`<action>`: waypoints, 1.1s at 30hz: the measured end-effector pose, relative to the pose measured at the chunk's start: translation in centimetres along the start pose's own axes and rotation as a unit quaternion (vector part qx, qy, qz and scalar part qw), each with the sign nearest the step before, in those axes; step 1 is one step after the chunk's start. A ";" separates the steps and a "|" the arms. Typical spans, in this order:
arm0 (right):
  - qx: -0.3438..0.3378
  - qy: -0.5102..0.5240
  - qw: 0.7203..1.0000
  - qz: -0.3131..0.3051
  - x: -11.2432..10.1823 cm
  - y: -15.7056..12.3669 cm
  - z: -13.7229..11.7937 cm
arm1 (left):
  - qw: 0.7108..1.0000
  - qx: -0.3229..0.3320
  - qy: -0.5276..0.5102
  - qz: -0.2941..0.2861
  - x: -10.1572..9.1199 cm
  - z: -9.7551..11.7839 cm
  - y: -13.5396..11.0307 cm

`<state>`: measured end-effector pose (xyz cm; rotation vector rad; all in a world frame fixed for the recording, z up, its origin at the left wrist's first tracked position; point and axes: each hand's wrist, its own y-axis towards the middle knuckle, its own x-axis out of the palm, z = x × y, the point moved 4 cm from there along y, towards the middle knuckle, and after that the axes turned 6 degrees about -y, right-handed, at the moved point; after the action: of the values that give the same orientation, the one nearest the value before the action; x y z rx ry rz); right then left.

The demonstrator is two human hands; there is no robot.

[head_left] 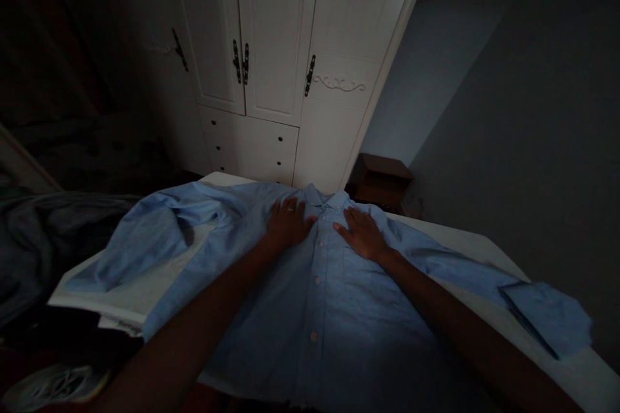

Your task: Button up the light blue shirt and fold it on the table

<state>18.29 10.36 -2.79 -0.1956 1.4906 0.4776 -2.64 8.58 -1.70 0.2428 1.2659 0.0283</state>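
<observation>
A light blue button-up shirt (290, 297) lies front side up across a white table (469, 242), its collar at the far edge and its sleeves out to both sides. My left hand (289, 222) rests flat on the shirt left of the button placket, just below the collar, fingers spread and a ring on one finger. On the other side of the placket, my right hand (362, 232) lies flat near the shoulder, fingers also apart. Neither hand grips the cloth. The left sleeve in view is bent; the right one reaches the table's right side with its cuff folded over.
Behind the table stands a white wardrobe (271, 32) with dark handles and drawers. A small brown cabinet (385, 171) is beside it, by the grey wall. Dark grey fabric (48, 245) is heaped at the left, and a shoe (55, 387) sits at lower left.
</observation>
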 end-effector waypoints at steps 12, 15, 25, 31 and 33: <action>-0.081 0.129 0.974 0.166 -3.8 4.7 0.6 | 0.999 -0.002 0.026 0.019 -4.0 1.1 4.6; -0.132 0.127 0.973 0.139 -4.0 7.0 -0.6 | 0.988 0.156 0.009 -0.004 -3.7 2.0 6.6; -0.149 0.156 0.973 -0.087 -2.8 10.6 -0.3 | 0.956 0.270 -0.050 -0.105 -1.9 0.9 8.7; -0.175 0.140 0.972 -0.070 -4.1 11.1 1.4 | 0.947 0.291 -0.027 -0.137 -2.3 1.8 9.2; -0.179 0.138 0.973 -0.052 -4.3 11.1 1.9 | 0.942 0.303 0.007 -0.146 -2.0 2.1 9.5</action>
<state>15.33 20.31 3.44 -0.6443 1.6448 0.6532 -0.24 17.14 2.66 0.5816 1.2868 -0.6254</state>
